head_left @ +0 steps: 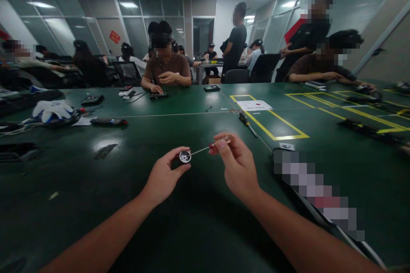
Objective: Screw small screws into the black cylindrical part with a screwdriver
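Observation:
Between the thumb and fingers of my left hand [165, 175] is a small round part [185, 157], black with a silver rim, its face turned toward me. My right hand [238, 164] is closed around the reddish, see-through handle of a screwdriver [221, 141]. The thin shaft points left, and its tip reaches the face of the round part; whether it sits in a screw is too small to tell. Both hands are held above the green table [198, 226]. Beyond my right hand lies another screwdriver [248, 124] with a black and yellow handle.
A long dark case with a blurred surface [320, 196] lies by my right forearm. White gloves [53, 111] and a dark cylindrical tool [109, 122] are at left. A paper sheet [254, 105] lies near yellow tape outlines [291, 137]. Other people work across the table.

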### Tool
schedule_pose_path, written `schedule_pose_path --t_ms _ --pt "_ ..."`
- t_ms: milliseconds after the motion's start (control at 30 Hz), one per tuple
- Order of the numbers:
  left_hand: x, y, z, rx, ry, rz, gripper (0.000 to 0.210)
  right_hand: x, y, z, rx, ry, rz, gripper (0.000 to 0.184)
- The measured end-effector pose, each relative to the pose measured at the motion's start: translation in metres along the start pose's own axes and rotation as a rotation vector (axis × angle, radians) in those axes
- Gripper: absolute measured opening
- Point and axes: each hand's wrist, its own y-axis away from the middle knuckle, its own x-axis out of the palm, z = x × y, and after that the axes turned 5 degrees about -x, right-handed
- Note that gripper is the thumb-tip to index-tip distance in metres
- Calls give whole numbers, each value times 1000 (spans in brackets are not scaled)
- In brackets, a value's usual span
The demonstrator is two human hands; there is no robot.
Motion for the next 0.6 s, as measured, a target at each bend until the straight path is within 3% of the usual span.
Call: schedule_pose_path --t_ms 233,433,600 --pt "-4 1 4 26 -77 -14 43 0 6 3 -87 405 205 16" --pt "-4 2 2 78 -151 -5 41 1 6 6 -114 438 244 15" --pt "-4 3 -2 103 -177 -23 41 1 7 6 -124 488 204 15"
